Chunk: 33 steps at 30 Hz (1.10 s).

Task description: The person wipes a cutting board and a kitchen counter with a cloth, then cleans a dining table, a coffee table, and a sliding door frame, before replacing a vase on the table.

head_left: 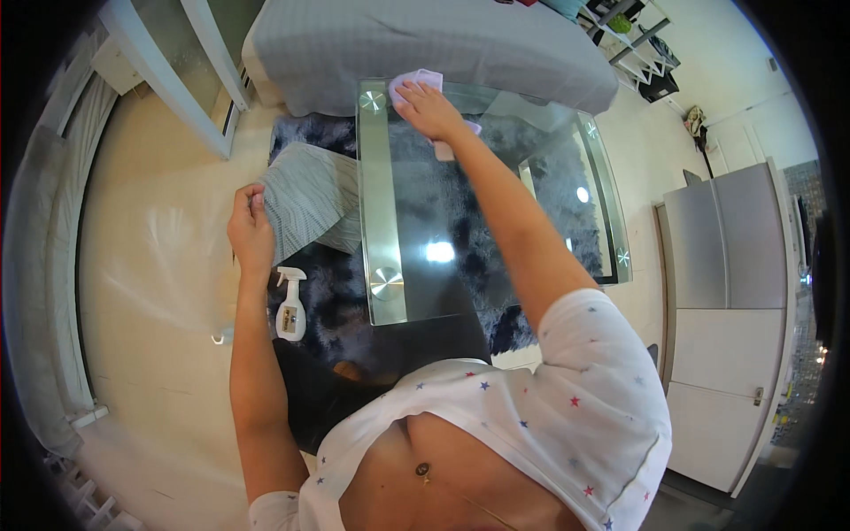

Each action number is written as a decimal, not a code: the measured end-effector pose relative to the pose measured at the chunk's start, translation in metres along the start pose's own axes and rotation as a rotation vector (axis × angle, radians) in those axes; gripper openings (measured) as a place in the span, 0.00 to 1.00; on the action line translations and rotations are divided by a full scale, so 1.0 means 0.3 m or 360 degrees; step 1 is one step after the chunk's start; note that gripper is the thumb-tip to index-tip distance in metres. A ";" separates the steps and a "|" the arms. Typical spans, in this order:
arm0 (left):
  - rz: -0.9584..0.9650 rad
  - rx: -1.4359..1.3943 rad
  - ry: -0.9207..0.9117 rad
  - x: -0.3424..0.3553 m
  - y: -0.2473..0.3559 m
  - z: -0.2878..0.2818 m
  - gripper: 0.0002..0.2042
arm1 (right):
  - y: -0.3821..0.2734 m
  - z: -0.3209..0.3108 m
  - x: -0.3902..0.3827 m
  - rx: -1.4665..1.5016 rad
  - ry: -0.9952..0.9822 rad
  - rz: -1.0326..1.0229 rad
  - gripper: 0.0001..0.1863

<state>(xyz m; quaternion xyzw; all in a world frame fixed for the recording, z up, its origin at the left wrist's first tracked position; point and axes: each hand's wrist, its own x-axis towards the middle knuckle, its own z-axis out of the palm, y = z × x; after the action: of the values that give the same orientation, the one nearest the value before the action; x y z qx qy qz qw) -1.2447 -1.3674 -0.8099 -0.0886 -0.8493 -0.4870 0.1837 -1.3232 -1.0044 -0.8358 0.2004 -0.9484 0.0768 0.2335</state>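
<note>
My right hand [427,108] reaches across the glass table [425,203] to its far left corner. It presses a lilac cloth [429,80] onto the glass, and the cloth shows beyond its fingers. My left hand [252,232] is raised left of the table with its fingers curled closed. Right beside it is a grey patterned fabric [310,190], partly under the table's edge. I cannot tell whether the fingers grip this fabric. A white spray bottle [290,305] stands below my left hand, near my left forearm.
A dark blue-grey shaggy rug [332,305] lies under the table. Behind it stands a grey-covered sofa or bed [425,44]. Sliding door frames [168,80] are at the far left, a tall cabinet [726,248] at the right. Pale floor [159,310] stretches left.
</note>
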 end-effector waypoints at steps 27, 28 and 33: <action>0.0062 0.0101 -0.0125 0.060 -0.092 0.057 0.08 | -0.213 -0.576 -0.990 -0.0120 -0.0250 0.1263 0.16; 0.0099 0.0151 -0.0121 0.058 -0.092 0.072 0.08 | -0.351 -0.517 -0.924 -0.0054 -0.0100 0.1005 0.15; 0.0229 0.0131 -0.0074 0.091 -0.105 0.129 0.08 | -0.860 -0.377 -0.599 0.0611 -0.0133 0.0284 0.19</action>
<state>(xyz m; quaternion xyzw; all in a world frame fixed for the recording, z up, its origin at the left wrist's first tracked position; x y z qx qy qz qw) -1.2887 -1.3510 -0.8417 -0.1531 -0.8641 -0.4349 0.2020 -1.0237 -1.1497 -0.8082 0.1594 -0.9392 0.2680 0.1437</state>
